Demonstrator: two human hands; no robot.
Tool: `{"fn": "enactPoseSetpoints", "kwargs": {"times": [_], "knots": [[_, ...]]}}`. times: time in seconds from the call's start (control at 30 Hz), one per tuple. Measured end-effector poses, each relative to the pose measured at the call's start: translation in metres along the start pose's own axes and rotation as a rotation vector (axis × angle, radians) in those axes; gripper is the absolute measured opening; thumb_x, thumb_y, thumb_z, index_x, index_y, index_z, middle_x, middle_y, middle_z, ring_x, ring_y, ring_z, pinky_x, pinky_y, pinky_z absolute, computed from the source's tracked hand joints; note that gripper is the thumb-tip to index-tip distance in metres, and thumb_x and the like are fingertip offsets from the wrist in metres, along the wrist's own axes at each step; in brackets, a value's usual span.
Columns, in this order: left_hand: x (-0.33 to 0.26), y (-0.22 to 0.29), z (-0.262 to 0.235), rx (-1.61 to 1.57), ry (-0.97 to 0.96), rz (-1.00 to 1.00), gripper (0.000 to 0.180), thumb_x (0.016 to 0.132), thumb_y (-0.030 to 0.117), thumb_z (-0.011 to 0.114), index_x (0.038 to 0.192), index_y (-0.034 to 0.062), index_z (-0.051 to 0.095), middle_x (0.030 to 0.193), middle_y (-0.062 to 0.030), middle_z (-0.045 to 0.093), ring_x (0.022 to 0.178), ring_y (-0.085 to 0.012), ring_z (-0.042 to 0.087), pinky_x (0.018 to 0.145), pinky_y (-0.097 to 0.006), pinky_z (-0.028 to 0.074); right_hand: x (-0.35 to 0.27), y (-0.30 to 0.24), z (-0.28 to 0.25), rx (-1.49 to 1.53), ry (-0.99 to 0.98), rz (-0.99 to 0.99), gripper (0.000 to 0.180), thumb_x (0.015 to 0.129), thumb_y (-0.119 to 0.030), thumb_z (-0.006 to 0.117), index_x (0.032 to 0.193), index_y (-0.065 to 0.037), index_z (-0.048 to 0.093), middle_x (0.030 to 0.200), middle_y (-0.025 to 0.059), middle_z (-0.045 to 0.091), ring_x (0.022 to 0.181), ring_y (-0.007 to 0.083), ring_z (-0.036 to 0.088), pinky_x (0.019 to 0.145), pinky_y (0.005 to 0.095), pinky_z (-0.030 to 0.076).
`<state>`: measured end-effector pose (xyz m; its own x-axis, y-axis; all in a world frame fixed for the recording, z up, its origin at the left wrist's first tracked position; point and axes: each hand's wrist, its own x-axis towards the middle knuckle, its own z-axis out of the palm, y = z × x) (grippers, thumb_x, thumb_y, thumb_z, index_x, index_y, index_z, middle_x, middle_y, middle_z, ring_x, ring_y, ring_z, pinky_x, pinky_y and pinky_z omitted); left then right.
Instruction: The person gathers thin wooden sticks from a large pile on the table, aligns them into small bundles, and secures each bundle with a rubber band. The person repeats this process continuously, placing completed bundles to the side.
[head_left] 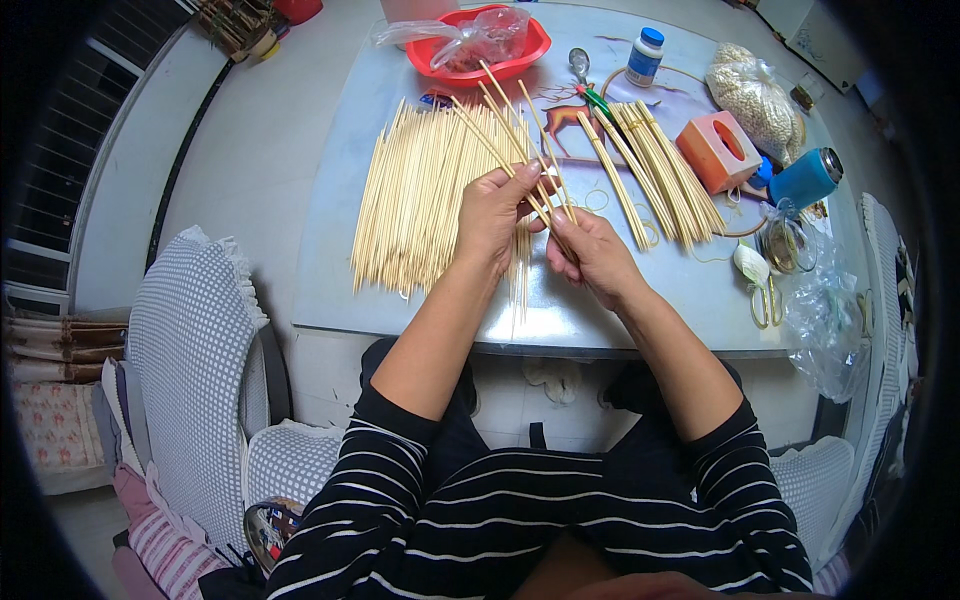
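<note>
Several thin pale bamboo sticks [503, 122] slant up and away from my two hands, above the table. My left hand [498, 212] pinches them between thumb and fingers partway along. Close beside it, my right hand [588, 250] is closed around their lower ends. A wide pile of loose bamboo sticks [405, 205] lies on the table left of and partly beneath my left hand. To the right of my hands lie bundled bamboo sticks [672, 180], with a smaller bunch [614, 180] alongside. Thin rubber bands [597, 200] lie near that bunch.
At the back stands a red basin [533, 55] holding a plastic bag. A white bottle with a blue cap [645, 57], a spoon [579, 65], a tissue box [718, 150], a bag of pale pellets [755, 105], a blue flask [805, 178] and scissors [767, 303] occupy the right side.
</note>
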<state>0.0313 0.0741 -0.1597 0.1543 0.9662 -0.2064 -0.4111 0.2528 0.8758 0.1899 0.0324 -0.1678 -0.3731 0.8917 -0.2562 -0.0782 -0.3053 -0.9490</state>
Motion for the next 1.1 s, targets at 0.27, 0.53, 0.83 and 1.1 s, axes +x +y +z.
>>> {"fn": "enactPoseSetpoints", "kwargs": {"times": [0.27,0.53,0.83,1.1], "knots": [[0.001,0.001,0.0,-0.014,-0.043,-0.032,0.034,0.098,0.029,0.063,0.118,0.0009,0.064,0.1,-0.0118,0.073,0.077,-0.0133,0.069,0.056,-0.022,0.053,0.0,0.001,0.0,0.052,-0.014,0.014,0.037,0.106,-0.038,0.043,0.108,-0.007,0.063,0.061,-0.003,0.052,0.049,0.0047,0.041,0.045,0.0207,0.034],[0.004,0.004,-0.008,-0.184,-0.206,-0.067,0.035,0.105,0.033,0.046,0.116,0.002,0.058,0.097,-0.0141,0.069,0.088,-0.0236,0.069,0.076,-0.038,0.058,0.0,0.004,0.0,0.043,-0.128,0.036,0.04,0.105,-0.042,0.045,0.099,-0.006,0.062,0.067,-0.0006,0.058,0.051,0.0062,0.048,0.047,0.0212,0.04],[0.016,0.024,-0.035,-0.292,0.016,0.041,0.029,0.107,0.031,0.044,0.094,0.0076,0.056,0.078,-0.0084,0.061,0.065,-0.0196,0.057,0.063,-0.034,0.048,0.024,0.015,-0.016,-0.779,0.241,-0.371,0.034,0.098,-0.035,0.056,0.112,-0.006,0.066,0.089,0.0149,0.068,0.077,0.0302,0.066,0.071,0.0374,0.053],[0.013,0.026,-0.041,-0.322,0.017,0.042,0.027,0.106,0.03,0.045,0.095,0.0066,0.052,0.07,-0.0073,0.055,0.05,-0.0107,0.041,0.044,-0.024,0.031,0.028,0.019,0.021,-1.282,0.3,-0.376,0.032,0.08,-0.024,0.075,0.099,-0.004,0.06,0.096,0.0179,0.058,0.086,0.0373,0.065,0.072,0.0459,0.054]]}}
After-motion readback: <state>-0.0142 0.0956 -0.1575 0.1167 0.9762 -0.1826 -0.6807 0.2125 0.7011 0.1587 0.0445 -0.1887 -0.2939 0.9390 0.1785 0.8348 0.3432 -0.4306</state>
